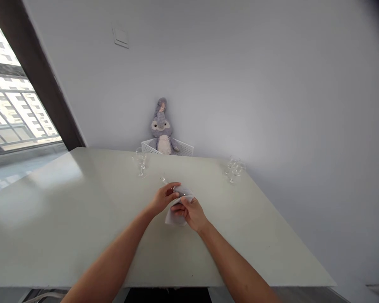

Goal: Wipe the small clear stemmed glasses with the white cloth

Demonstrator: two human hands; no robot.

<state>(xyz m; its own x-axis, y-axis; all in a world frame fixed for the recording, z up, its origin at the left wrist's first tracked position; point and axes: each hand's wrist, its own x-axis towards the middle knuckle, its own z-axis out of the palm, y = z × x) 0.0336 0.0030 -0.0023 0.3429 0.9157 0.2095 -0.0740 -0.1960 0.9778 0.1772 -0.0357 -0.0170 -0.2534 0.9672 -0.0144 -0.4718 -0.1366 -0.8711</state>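
Over the middle of the table a clear stemmed glass (pixel 179 190) lies tilted in my left hand (pixel 161 198), its small foot pointing away to the upper left. The fingers of that hand are closed round the glass near its bowl. Pinched in my right hand (pixel 193 213) is a thin white cloth or tissue (pixel 173 219), which presses against the glass's rim end and hangs down below the fingers. Part of the bowl is hidden by the cloth and my fingers.
Several clear stemmed glasses (pixel 141 162) stand left of centre at the back, and another group of glasses (pixel 233 169) stands to the right. Behind the pale table (pixel 82 235), a grey plush toy (pixel 162 128) sits at a white perforated basket (pixel 185 148) against the wall.
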